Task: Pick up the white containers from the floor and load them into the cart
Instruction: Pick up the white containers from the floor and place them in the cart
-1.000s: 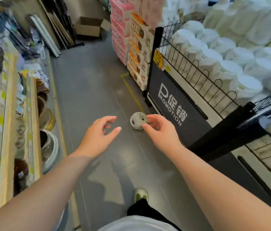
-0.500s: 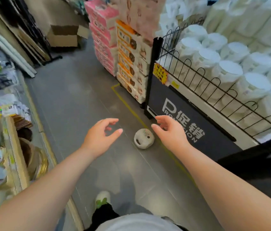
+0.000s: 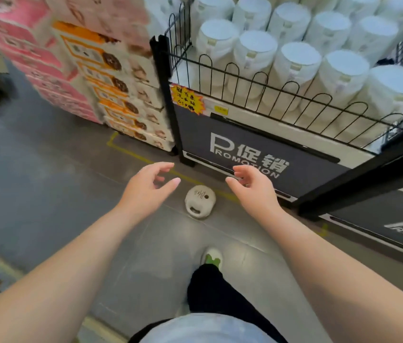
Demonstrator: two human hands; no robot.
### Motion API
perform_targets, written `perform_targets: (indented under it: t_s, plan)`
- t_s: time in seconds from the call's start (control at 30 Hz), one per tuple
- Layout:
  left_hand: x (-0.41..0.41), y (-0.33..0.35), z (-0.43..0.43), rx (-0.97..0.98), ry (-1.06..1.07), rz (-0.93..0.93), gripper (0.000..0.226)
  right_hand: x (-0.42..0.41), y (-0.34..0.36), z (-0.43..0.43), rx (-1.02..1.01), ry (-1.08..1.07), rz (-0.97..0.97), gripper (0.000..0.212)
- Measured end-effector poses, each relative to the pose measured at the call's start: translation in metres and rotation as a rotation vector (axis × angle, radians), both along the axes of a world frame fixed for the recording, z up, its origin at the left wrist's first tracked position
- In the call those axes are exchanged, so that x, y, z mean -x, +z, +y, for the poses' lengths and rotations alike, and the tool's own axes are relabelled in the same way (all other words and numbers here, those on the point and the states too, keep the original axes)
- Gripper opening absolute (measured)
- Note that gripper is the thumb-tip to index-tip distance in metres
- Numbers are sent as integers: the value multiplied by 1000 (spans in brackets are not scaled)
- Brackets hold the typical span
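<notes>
One white container [image 3: 200, 202] lies on its side on the grey floor, its handle end toward me, just in front of the cart. My left hand [image 3: 147, 191] hovers to its left and my right hand [image 3: 253, 188] to its right, both above it, fingers loosely spread and holding nothing. Neither hand touches the container. The black wire cart [image 3: 257, 147] with a "PROMOTION" panel stands behind, filled with several upright white containers [image 3: 294, 68].
Stacked pink and orange boxes [image 3: 111, 78] stand left of the cart. A yellow floor line [image 3: 131, 154] runs along the cart base. My foot in a white-and-green shoe [image 3: 211, 257] is planted just below the container. A second promotion panel [image 3: 398, 231] sits at right.
The view has swung right and closer to the cart. Both hands stayed apart and open on either side of the container, which now lies lower between them, nearer my foot.
</notes>
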State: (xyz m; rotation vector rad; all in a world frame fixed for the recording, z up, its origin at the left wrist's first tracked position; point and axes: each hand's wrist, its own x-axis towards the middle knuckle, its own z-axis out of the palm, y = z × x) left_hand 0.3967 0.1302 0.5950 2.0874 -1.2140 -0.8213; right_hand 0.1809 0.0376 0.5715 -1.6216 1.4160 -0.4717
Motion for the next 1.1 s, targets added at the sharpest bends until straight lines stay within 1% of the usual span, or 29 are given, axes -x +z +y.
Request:
perform_targets:
  t_s: [0.13, 0.27, 0.37, 0.43, 0.57, 0.7, 0.93, 1.0, 1.1]
  plan:
    - [-19, -22, -37, -26, -58, 29, 40, -19, -19, -32, -27, -24, 18, 34]
    - [-42, -56, -66, -93, -125, 36, 40, -35, -41, -56, -50, -94, 46, 34]
    - [-60, -93, -80, -148, -198, 35, 40, -45, -71, -62, -83, -182, 49, 35]
    - [-72, -126, -92, -172, -252, 27, 41, -53, -105, -63, -91, -247, 50, 35]
    - [-89, -219, -117, -208, -335, -14, 44, -69, -202, -61, -125, -347, 44, 37]
    - [-95, -337, -138, -231, -412, -39, 49, -84, -320, -65, -157, -422, 42, 51]
    - [-100, -542, -167, -244, -388, -29, 62, -110, -527, -72, -255, -579, -9, 69]
    - [-101, -587, -173, -262, -401, -39, 66, -116, -573, -73, -279, -599, -11, 70]
    - [-99, -633, -179, -271, -462, -72, 67, -120, -624, -70, -308, -621, -31, 68]
